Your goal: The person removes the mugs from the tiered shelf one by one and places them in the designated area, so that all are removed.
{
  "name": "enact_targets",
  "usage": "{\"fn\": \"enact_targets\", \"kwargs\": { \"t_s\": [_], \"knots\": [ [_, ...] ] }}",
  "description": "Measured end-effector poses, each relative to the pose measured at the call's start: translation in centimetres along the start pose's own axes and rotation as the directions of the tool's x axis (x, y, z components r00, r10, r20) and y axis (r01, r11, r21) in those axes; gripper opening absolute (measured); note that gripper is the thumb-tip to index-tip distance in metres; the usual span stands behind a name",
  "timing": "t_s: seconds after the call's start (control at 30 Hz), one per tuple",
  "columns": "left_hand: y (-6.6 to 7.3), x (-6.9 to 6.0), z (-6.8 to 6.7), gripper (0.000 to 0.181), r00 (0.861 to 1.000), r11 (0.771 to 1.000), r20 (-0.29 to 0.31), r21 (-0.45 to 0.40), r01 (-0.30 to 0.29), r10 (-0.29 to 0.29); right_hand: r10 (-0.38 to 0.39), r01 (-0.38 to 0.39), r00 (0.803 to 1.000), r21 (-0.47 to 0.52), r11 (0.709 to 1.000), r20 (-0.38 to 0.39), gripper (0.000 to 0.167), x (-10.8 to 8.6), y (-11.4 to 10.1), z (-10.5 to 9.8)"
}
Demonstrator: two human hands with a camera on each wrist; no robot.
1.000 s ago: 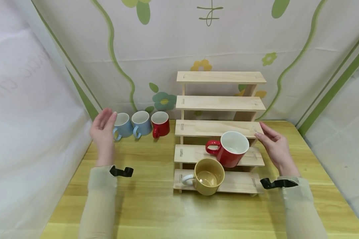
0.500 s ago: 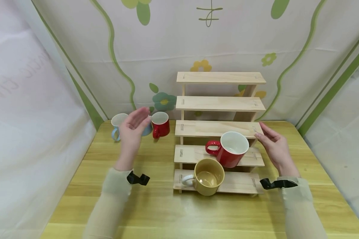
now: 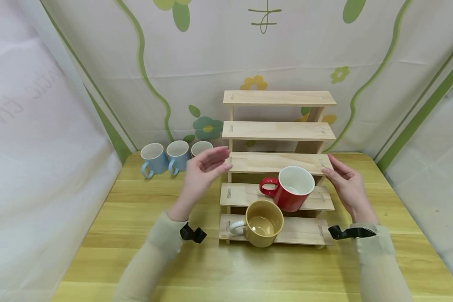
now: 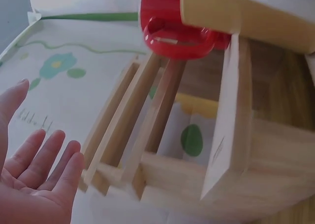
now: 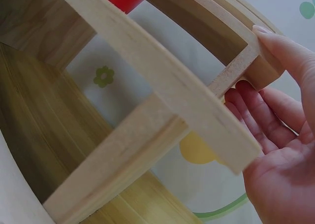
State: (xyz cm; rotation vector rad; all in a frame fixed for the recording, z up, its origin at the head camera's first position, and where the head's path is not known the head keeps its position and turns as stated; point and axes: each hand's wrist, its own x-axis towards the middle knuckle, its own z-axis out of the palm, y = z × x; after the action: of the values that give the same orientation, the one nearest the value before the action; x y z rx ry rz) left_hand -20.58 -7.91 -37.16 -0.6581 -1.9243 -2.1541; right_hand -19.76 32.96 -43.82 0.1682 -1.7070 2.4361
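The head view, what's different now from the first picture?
The left hand moved right, from by the leftmost light-blue mug towards the left side of the tiered wooden rack, holding nothing. The right hand still holds the rack's right side; the red mug and mustard-yellow mug on it stayed put.

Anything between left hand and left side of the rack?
Nothing visible stands between the left hand and the tiered wooden rack; the red mug and yellow mug are farther right, on lower shelves.
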Motion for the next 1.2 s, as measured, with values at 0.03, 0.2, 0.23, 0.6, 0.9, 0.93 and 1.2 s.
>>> {"fn": "enact_targets", "kwargs": {
  "t_s": [0.03, 0.2, 0.23, 0.6, 0.9, 0.93, 1.2],
  "knots": [
    [-0.1, -0.1, 0.3, 0.041, 1.000, 1.000, 0.022, -0.001, 0.007, -0.007, -0.001, 0.001, 1.000, 0.001, 1.000, 0.000, 0.054, 0.0, 0.0, 0.0],
    [-0.7, -0.6, 1.7, 0.042, 0.992, 0.998, 0.113, -0.007, 0.063, -0.062, -0.003, 0.003, 1.000, -0.003, 1.000, 0.000, 0.054, 0.0, 0.0, 0.1],
    [-0.8, -0.6, 2.0, 0.042, 0.989, 0.997, 0.128, -0.008, 0.074, -0.073, -0.003, 0.003, 1.000, -0.005, 1.000, 0.000, 0.054, 0.0, 0.0, 0.1],
    [-2.1, -1.1, 4.2, 0.041, 0.949, 0.984, 0.262, 0.015, 0.176, -0.174, 0.000, 0.000, 1.000, -0.019, 1.000, -0.005, 0.054, 0.0, 0.0, 0.1],
    [-3.5, -1.0, 5.2, 0.039, 0.907, 0.966, 0.335, 0.070, 0.248, -0.257, -0.004, 0.004, 1.000, -0.011, 1.000, -0.011, 0.054, -0.1, 0.1, 0.0],
    [-3.6, -1.0, 5.3, 0.039, 0.903, 0.964, 0.337, 0.071, 0.258, -0.267, -0.003, 0.003, 1.000, -0.009, 1.000, -0.011, 0.054, -0.1, 0.1, 0.0],
    [-4.4, -1.3, 5.8, 0.037, 0.880, 0.943, 0.340, 0.102, 0.316, -0.332, -0.004, 0.004, 1.000, -0.002, 1.000, -0.012, 0.052, 0.0, 0.2, 0.0]
  ]
}}
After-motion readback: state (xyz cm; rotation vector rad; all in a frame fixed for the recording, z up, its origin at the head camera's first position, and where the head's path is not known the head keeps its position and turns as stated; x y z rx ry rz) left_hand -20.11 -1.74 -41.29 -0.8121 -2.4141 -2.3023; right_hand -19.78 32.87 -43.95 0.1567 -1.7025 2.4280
